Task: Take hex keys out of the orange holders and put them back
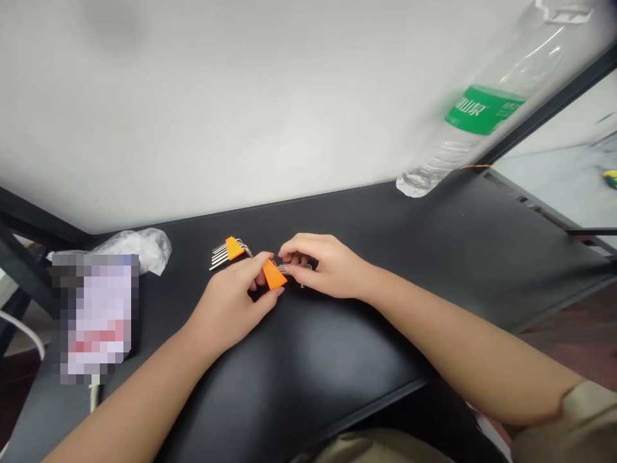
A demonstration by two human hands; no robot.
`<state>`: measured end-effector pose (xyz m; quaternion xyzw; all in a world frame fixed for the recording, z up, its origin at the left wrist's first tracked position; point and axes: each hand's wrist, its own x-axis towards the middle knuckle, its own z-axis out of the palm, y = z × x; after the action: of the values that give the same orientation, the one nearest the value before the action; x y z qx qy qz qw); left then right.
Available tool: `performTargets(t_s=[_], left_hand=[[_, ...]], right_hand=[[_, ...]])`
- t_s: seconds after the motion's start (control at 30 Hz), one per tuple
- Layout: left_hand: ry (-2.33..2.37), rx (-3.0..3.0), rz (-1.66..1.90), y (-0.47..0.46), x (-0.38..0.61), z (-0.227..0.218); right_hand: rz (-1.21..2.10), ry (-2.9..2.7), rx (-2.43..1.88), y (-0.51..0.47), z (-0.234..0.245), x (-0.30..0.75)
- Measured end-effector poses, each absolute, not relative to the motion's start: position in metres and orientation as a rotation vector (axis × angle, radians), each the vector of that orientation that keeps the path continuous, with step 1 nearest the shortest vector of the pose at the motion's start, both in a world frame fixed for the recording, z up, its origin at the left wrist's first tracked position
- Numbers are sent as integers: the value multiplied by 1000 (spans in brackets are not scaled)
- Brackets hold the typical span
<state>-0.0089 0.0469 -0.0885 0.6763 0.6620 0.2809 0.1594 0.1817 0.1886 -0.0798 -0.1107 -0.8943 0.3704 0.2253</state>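
Note:
My left hand (pixel 234 301) pinches an orange plastic holder (pixel 273 275) just above the black table (pixel 337 360). My right hand (pixel 324 265) is closed around thin metal hex keys (pixel 295 268) that stick out of that holder to the right. A second orange holder (pixel 234 247) with several silver hex keys fanned to the left lies on the table just behind my left hand.
A crumpled clear plastic bag (pixel 137 247) lies at the back left beside a blurred phone-like object (pixel 96 315) with a cable. A clear water bottle with a green label (pixel 475 112) stands at the back right against the white wall. The table's front edge runs near my forearms.

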Motion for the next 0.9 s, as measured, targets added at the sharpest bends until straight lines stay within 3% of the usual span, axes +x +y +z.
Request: performTargets(t_s=[0.33,0.9], left_hand=[[1847,1994,770,47,-3,-85],[2024,1912,767,46,-12,-92]], right_hand=[[1121,-2349,-447,174,-87,172],[660,-2497,-708,211,-87,187]])
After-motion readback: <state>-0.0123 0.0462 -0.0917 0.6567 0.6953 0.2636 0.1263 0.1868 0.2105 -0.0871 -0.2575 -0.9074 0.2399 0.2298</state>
